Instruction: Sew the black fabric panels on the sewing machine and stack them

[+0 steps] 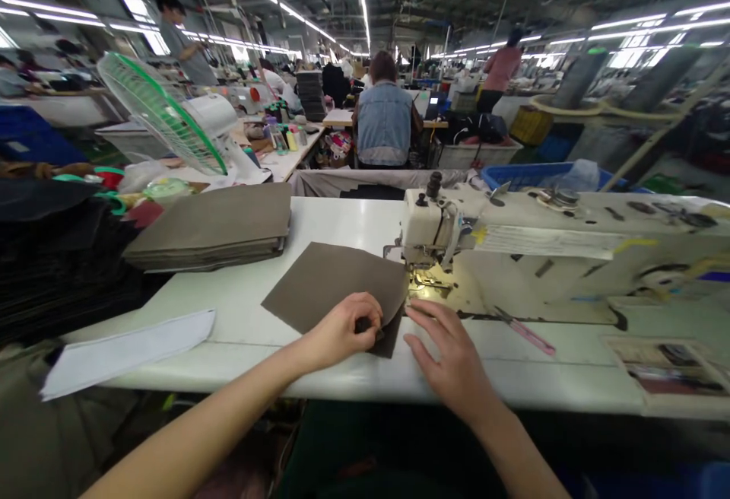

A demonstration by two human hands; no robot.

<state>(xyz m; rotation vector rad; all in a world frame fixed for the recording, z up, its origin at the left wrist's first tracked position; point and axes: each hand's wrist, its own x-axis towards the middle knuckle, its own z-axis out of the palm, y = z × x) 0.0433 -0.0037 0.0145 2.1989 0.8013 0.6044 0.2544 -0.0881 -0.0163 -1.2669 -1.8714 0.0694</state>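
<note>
A brown-grey fabric panel [334,278] lies on the white sewing table, its right edge close to the needle area of the sewing machine [430,236]. My left hand [347,324] pinches the panel near its lower right corner, where the cloth lifts and a layer shows beneath. My right hand [448,354] rests just right of that corner, fingers apart and holding nothing, the fingertips by the panel's edge. A lit metal plate under the presser foot [427,280] sits a little beyond my right fingertips.
Stacked brown-grey panels [222,221] stand at the back left, with a white strip [131,351] in front. Pink-handled thread snips [528,333] lie right of my right hand. A green-rimmed fan [165,115] stands behind the stack. A person in a denim vest [385,122] sits ahead.
</note>
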